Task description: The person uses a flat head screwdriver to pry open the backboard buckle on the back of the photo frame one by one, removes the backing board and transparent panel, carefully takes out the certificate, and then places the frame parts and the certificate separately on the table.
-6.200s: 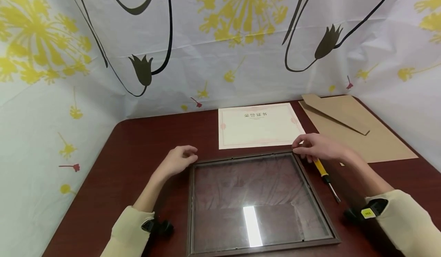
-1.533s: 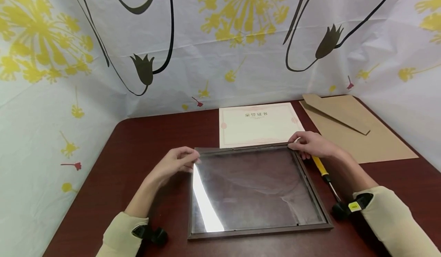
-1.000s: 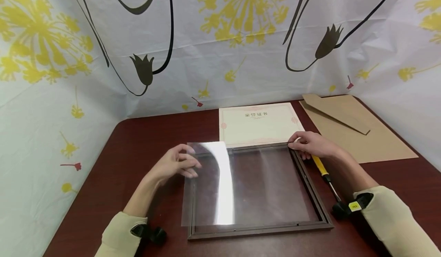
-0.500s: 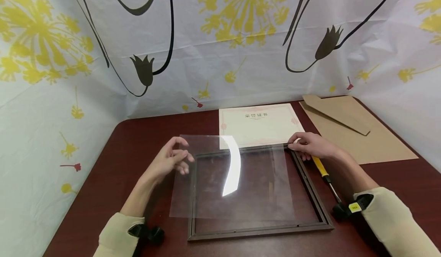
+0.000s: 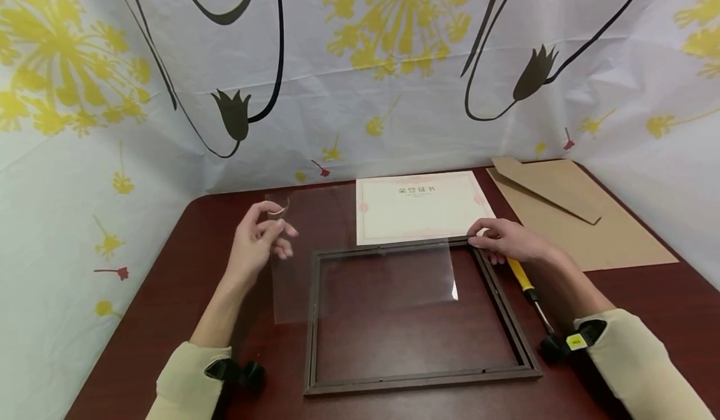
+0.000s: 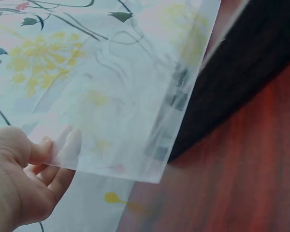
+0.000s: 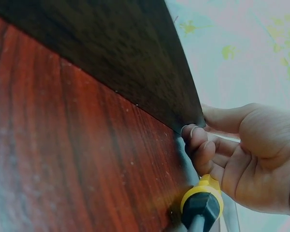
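A clear plastic sheet (image 5: 388, 282) hangs tilted over the far left part of a dark brown picture frame (image 5: 422, 381). My left hand (image 5: 253, 239) pinches the sheet at its left edge between thumb and fingers. In the left wrist view, the sheet (image 6: 121, 111) slants up from the thumb, its lower corner overlapping the frame's side (image 6: 237, 77). At the frame's far right corner, my right hand (image 5: 506, 242) grips the rail. The right wrist view has the thumb and curled fingers of that hand (image 7: 256, 159) at the frame's corner.
A screwdriver with a yellow handle (image 5: 520, 275) lies right of the frame, below the right hand. Behind the frame is a cream certificate (image 5: 422, 214). A brown backing board (image 5: 607, 245) with a folded stand lies at the far right. Patterned cloth (image 5: 360, 107) hangs behind the table.
My left hand has lifted the plastic sheet out of the frame and carried it left and away from me. The right hand stays at the frame's corner.
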The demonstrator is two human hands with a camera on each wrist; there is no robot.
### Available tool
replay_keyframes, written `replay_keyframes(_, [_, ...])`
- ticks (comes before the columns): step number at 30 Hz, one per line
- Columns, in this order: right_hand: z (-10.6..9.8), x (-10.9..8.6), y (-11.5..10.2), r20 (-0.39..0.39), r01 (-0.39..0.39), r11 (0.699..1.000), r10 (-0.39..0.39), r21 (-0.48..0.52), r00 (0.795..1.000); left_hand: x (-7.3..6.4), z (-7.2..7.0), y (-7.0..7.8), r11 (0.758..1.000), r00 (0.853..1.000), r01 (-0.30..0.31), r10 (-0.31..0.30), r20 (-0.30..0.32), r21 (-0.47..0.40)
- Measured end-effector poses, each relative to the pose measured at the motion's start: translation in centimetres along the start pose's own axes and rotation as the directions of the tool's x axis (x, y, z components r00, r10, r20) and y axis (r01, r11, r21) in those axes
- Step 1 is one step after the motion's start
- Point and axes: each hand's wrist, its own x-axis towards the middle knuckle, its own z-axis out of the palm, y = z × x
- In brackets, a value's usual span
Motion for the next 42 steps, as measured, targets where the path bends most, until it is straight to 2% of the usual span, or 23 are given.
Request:
replay_keyframes(4, [0.1,0.0,0.1,-0.005,0.005,1.0,-0.005,0.01,1.0,0.7,-0.4,0.5,0.997,0.993,-0.068,0.064,-0.1,-0.029])
replay_keyframes(9, [0.3,0.0,0.1,-0.008,0.008,1.0,-0.008,0.009,1.0,1.6,-1.4,1.2,0.987,0.97,-0.147,0.13,-0.207,-0.07])
replay_keyframes(14, [0.4,-0.1,0.0,-0.021,0.009,1.0,-0.009,0.013,1.0,2.6,-2.4,2.1,0.977,0.935,-0.213,0.195,-0.296,-0.028])
replay_keyframes(19, [0.4,-0.1,-0.1,-0.023,0.013,1.0,-0.012,0.026,1.0,3.4,-3.2,2.6,0.968,0.889,-0.249,0.243,-0.389,0.036])
replay_keyframes(26, [0.4,0.1,0.4,-0.025,0.0,1.0,0.001,0.02,1.0,3.9,-4.2,2.3,0.964,0.806,-0.251,0.262,-0.531,0.094])
replay_keyframes(28, [0.4,0.2,0.4,-0.026,-0.002,1.0,0.002,0.011,1.0,4.1,-4.6,2.1,0.961,0.789,-0.249,0.272,-0.551,0.118])
replay_keyframes(34, [0.3,0.1,0.3,-0.025,0.0,1.0,0.0,-0.006,1.0,4.5,-5.9,1.7,0.955,0.753,-0.205,0.293,-0.589,0.213])
replay_keyframes(42, [0.3,-0.1,0.3,-0.027,-0.002,1.0,0.002,0.006,1.0,5.7,-7.9,1.5,0.954,0.739,-0.122,0.271,-0.617,0.273])
